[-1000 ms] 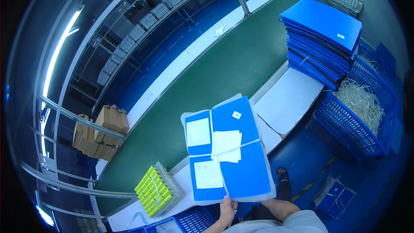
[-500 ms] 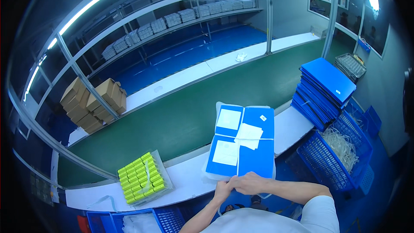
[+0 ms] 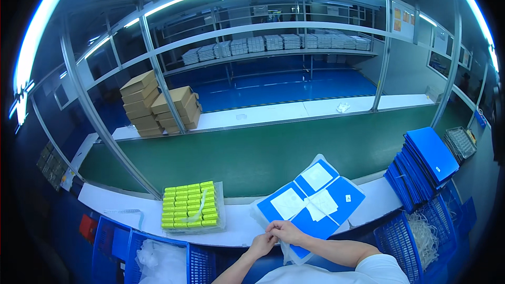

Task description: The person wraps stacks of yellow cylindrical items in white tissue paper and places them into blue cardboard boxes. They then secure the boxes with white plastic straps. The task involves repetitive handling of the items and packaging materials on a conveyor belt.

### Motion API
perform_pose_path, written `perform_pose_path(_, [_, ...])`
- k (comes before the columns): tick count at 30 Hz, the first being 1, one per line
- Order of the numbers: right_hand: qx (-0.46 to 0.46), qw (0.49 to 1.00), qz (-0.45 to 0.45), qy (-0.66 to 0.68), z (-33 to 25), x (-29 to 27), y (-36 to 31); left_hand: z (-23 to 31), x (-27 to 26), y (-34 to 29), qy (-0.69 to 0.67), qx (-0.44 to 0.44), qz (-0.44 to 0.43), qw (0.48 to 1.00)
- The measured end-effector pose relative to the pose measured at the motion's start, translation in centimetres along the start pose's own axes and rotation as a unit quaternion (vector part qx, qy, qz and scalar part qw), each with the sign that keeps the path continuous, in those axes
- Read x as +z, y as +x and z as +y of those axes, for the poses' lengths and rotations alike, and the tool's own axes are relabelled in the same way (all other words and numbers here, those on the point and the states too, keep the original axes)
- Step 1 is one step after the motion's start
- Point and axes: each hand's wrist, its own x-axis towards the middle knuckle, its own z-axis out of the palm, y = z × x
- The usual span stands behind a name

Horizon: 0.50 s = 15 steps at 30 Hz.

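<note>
A flat blue package lies slantwise across the white bench's near edge, in clear wrapping. White strapping crosses it, with loose white sheets tucked beneath. My right hand is at the package's near left corner, fingers pinched together. Touching it from the left, my left hand has its fingers closed too. Whatever lies between the fingertips is too small to make out. Left of my hands sits a clear tray of yellow-green blocks, a pale strip lying over it.
A green surface runs behind the white bench. Blue folders are stacked at right, above a blue basket of clear strips. Blue crates stand at lower left. Cardboard boxes are piled beyond the green surface.
The whole view has swung and levelled. The package has turned clockwise on the bench, and my hands, still together, are now at its near left corner rather than the middle of its near edge.
</note>
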Motion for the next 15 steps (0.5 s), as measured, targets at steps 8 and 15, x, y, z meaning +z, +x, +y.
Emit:
perform_pose_path(8, [-0.064,0.997,-0.011,-0.034,-0.5,0.6,0.5,-1.5,1.9,0.0,-0.279,-0.093,0.116,0.949])
perform_pose_path(15, [-0.037,0.989,-0.08,0.118,0.0,0.0,0.6,3.2,1.3,-0.4,-0.605,0.054,0.162,0.778])
